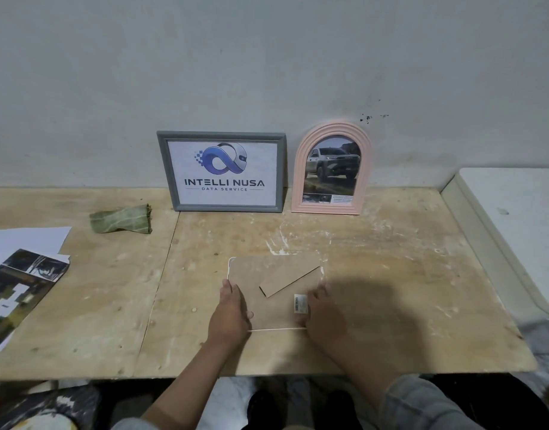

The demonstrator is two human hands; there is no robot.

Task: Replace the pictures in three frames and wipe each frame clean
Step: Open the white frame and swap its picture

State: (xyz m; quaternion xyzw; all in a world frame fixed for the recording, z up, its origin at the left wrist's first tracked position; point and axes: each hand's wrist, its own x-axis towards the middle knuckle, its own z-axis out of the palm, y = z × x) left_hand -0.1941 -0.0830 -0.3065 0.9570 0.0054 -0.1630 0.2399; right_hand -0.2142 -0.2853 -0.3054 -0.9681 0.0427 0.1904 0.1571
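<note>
The white frame (274,293) lies face down on the counter (391,274), in front of the grey frame (222,171). Left hand (231,311) and right hand (321,315) grip its side edges. Light, rigid, probably glazed: hold by the edges.

The grey frame (221,171) leaning against the wall holds a white print that reads "INTELLI NUSA" in large dark capitals, with "DATA SERVICE" in smaller capitals beneath, under a blue loop-shaped logo. The pink arched frame (331,172) beside it shows a car picture with a block of small text at its foot, too fine to read. A barcode sticker (300,303) on the back of the face-down frame (274,291) is also illegible.
</note>
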